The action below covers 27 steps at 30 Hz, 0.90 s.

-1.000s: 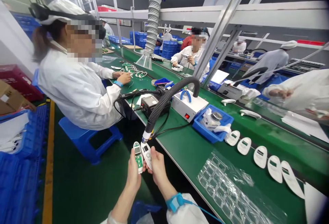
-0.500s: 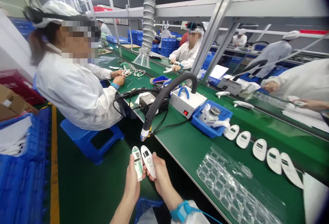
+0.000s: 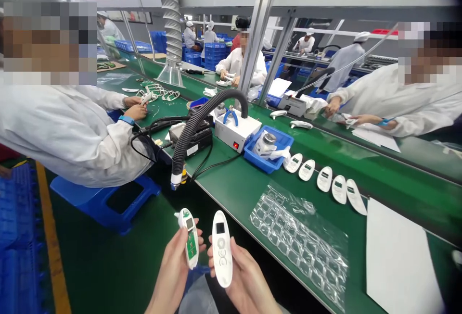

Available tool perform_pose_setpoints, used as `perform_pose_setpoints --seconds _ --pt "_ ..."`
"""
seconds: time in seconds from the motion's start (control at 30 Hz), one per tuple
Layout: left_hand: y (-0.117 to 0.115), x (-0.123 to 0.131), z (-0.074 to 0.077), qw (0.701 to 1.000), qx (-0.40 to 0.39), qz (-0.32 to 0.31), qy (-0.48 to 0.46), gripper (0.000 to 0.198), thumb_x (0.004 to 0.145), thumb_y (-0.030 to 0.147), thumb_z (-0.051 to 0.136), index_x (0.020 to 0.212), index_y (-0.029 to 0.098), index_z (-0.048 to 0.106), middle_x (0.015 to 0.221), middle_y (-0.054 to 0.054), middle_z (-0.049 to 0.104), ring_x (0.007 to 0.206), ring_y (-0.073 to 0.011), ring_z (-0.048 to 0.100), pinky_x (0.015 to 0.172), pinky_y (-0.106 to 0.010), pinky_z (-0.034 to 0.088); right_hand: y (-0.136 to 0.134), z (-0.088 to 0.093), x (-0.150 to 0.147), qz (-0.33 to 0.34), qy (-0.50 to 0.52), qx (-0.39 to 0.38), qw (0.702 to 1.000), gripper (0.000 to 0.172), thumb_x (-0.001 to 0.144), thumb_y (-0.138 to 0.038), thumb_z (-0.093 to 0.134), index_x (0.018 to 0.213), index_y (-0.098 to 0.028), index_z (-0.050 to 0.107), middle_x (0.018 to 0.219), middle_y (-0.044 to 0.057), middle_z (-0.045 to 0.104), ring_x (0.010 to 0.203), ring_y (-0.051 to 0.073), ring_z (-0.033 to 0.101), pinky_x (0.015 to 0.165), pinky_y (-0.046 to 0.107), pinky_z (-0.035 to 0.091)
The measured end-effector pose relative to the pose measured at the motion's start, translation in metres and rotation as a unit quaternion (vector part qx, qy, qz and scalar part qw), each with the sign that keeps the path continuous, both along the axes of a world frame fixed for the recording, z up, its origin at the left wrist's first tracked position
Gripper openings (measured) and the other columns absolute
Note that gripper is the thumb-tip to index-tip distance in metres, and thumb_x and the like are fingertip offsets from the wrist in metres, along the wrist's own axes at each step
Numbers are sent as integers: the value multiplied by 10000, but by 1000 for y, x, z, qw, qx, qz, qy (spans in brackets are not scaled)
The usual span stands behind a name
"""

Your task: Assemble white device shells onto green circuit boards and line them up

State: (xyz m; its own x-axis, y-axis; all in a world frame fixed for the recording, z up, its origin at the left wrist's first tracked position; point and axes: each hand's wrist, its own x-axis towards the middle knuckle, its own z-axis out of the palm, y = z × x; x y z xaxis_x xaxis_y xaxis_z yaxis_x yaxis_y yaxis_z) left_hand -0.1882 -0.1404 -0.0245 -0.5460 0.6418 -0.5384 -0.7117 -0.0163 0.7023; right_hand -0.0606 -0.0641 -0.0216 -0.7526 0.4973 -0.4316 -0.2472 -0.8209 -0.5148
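Note:
Gripped by my left hand (image 3: 172,261) is a white device half (image 3: 191,242) with a green circuit board and a small screen inside. My right hand (image 3: 249,273) holds a white oval front cover (image 3: 222,251) upright, with a dark window near its top and round button outlines below. The two parts are apart, side by side, in front of the bench edge. On the green bench to the right lies a clear plastic sheet (image 3: 299,244) with square pockets. Behind it stands a row of white devices (image 3: 325,179) with small dark displays.
A blue tray (image 3: 269,160) holds a metal-lidded bottle. Next to it are a white box with a red switch (image 3: 236,133) and a black flexible hose (image 3: 191,126). White paper (image 3: 400,256) lies at right. A co-worker (image 3: 68,126) sits at left on a blue stool (image 3: 104,203).
My view has turned right. My hands have moved apart, separating the circuit-board half from the cover, and the cover now faces me more squarely. More of the co-worker at right shows.

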Motion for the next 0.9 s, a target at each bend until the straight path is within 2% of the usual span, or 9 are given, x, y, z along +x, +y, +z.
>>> perform_pose_setpoints --seconds 0.13,0.23,0.33,0.43,0.5,0.63,0.77,0.83,0.9 --pt "7 11 17 1000 7 -13 -3 512 722 507 781 1084 165 661 990 -87 674 1013 -272 626 838 -315 541 2 2 8 -22 6 -1 1000 434 795 -544 679 891 -127 753 868 117 715 716 176 646 659 283 512" --pt "13 22 22 997 10 -46 54 455 776 465 749 1125 195 637 1121 -80 649 1127 -272 573 906 -308 507 4 6 15 -13 -8 72 997 437 822 -536 654 966 -135 751 911 106 722 756 171 645 713 278 508" --pt "19 36 20 984 34 -103 138 440 839 430 693 1212 221 586 1148 -70 644 1114 -245 576 905 -278 484 6 8 23 -15 -22 182 983 444 815 -482 688 1156 -198 696 1036 87 716 918 208 651 887 330 486" --pt "25 50 17 969 46 -144 194 405 867 418 659 1210 216 585 1119 -68 652 1012 -217 607 866 -261 484 6 5 28 -35 -34 236 970 455 771 -426 750 1182 -242 685 1152 78 685 1068 257 622 988 385 445" --pt "29 58 16 966 40 -151 208 389 862 427 661 1177 207 601 1106 -70 655 966 -208 612 864 -263 487 5 3 32 -49 -41 243 968 439 752 -409 768 1154 -248 700 1160 80 679 1054 268 629 933 380 484" --pt "33 69 14 964 44 -177 191 415 854 442 665 1189 206 594 1136 -80 650 1053 -240 595 936 -296 478 6 3 39 -65 -49 252 964 380 750 -367 775 1110 -255 721 1038 56 674 892 217 653 772 305 523" --pt "36 76 11 961 44 -210 177 430 840 452 677 1182 198 618 1144 -84 656 1090 -252 585 988 -300 447 6 5 49 -81 -65 277 955 325 786 -351 742 1095 -250 725 952 36 621 871 194 625 751 275 501" --pt "39 79 12 958 47 -229 168 433 829 451 690 1176 200 625 1141 -84 657 1073 -255 591 958 -293 462 7 6 58 -79 -93 315 941 306 799 -357 725 1084 -245 724 933 39 614 849 191 609 739 281 494" --pt "42 84 15 953 47 -251 165 427 829 460 686 1157 193 632 1104 -87 664 1028 -249 607 910 -286 481 10 7 69 -88 -154 380 908 245 775 -354 748 986 -231 743 876 32 605 790 175 584 710 276 477"
